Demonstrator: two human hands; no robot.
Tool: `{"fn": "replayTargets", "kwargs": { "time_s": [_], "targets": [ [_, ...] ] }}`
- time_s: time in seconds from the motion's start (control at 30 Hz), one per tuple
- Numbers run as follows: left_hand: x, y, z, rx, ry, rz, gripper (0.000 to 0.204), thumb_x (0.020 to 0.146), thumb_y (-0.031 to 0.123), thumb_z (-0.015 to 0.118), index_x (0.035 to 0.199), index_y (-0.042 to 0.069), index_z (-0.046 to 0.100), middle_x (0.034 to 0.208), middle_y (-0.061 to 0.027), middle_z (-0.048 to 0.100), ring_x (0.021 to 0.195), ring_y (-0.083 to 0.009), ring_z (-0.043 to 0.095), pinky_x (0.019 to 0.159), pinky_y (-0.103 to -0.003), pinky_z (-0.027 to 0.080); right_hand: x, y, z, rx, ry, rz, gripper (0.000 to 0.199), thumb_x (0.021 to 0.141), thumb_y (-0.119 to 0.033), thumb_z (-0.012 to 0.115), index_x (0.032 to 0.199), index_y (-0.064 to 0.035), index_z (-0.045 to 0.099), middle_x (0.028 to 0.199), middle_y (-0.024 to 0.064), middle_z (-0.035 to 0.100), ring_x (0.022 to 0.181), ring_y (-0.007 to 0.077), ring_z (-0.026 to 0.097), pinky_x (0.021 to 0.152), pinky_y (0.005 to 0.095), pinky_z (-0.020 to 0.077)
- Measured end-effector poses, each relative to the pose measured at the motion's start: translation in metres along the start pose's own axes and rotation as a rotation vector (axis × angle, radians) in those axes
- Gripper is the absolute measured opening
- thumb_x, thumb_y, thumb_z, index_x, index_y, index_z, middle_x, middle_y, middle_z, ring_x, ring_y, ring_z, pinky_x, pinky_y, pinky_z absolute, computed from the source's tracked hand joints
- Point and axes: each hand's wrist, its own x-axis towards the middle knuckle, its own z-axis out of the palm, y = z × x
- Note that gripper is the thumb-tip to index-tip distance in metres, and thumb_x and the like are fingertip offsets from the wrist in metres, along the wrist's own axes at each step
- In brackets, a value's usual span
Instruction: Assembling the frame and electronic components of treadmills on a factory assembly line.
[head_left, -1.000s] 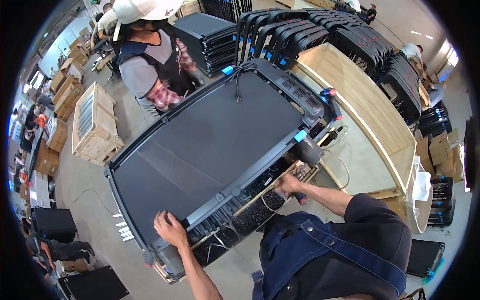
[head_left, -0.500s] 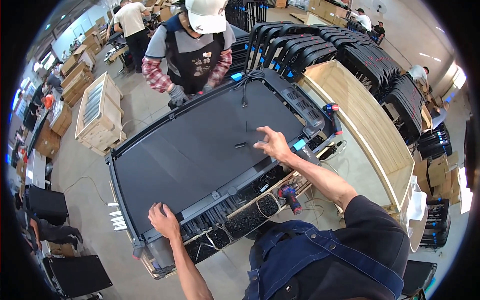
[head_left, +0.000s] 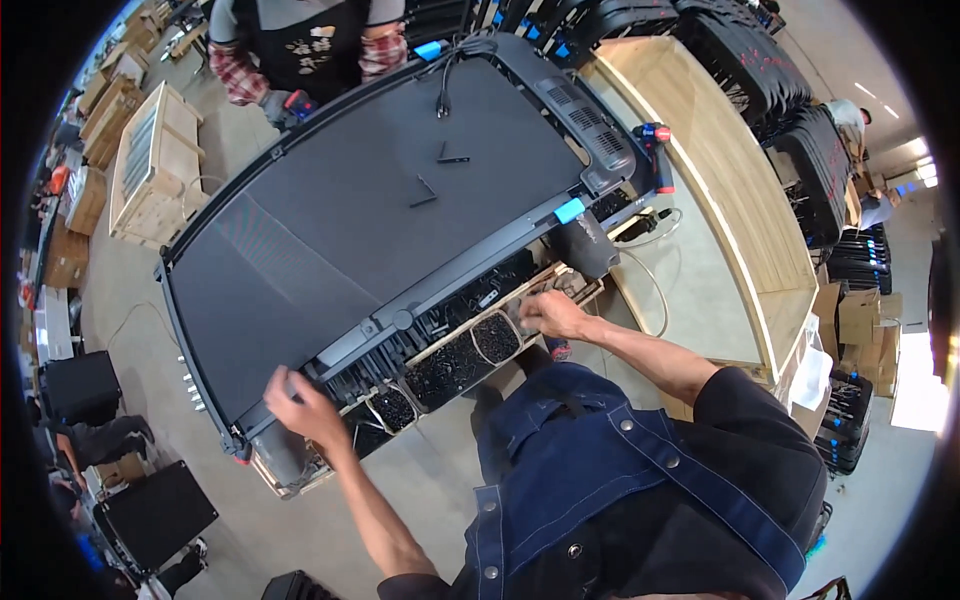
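A long treadmill deck with a black belt (head_left: 330,200) lies across the bench in front of me. Two small angled black metal pieces (head_left: 424,192) rest on the belt, apart from both hands. My left hand (head_left: 305,408) is at the near left edge of the deck, fingers apart and holding nothing I can see. My right hand (head_left: 555,315) hangs beside the deck's near side, over the right end of the parts rack; its curled fingertips are blurred. Below it, a screw bin (head_left: 495,337) is filled with small black fasteners. A red and blue tool (head_left: 561,350) shows partly under that hand.
Across the deck, a co-worker's gloved hand holds a power driver (head_left: 298,104). Another driver (head_left: 656,160) stands by the motor cover (head_left: 590,130). A wooden crate (head_left: 730,190) is at the right. More bins (head_left: 392,408) and black bars (head_left: 365,375) line the near side.
My right hand has moved from over the belt down toward the bins, leaving the black pieces on the belt. My left hand stays near the deck's left edge. The whole view has shifted.
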Motion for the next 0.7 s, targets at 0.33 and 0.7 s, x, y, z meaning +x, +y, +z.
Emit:
{"fn": "replayTargets", "kwargs": {
  "time_s": [0.33,0.7],
  "targets": [
    [-0.238,0.132,0.172,-0.039,-1.022,-0.237,0.027,0.088,0.022,0.073,0.110,0.009,0.066,0.101,-0.0168,0.068,0.091,-0.0355,0.069,0.078,-0.046,0.055,-0.001,0.117,0.066,-0.041,0.052,0.516,0.087,0.084,-0.038,0.074,0.153,-0.0141,0.027,0.123,0.0253,0.064,0.112,0.0435,0.064,0.094,0.0496,0.0519],
    [-0.275,0.143,0.226,0.365,-1.235,0.051,0.027,0.084,0.009,0.063,0.110,0.005,0.055,0.100,-0.0204,0.065,0.086,-0.0401,0.070,0.068,-0.048,0.059,-0.022,0.197,0.065,0.364,-0.178,0.547,0.087,0.077,-0.041,0.079,0.144,-0.0016,0.041,0.116,0.0189,0.065,0.111,0.0289,0.061,0.098,0.0363,0.0462]
  ]
}}
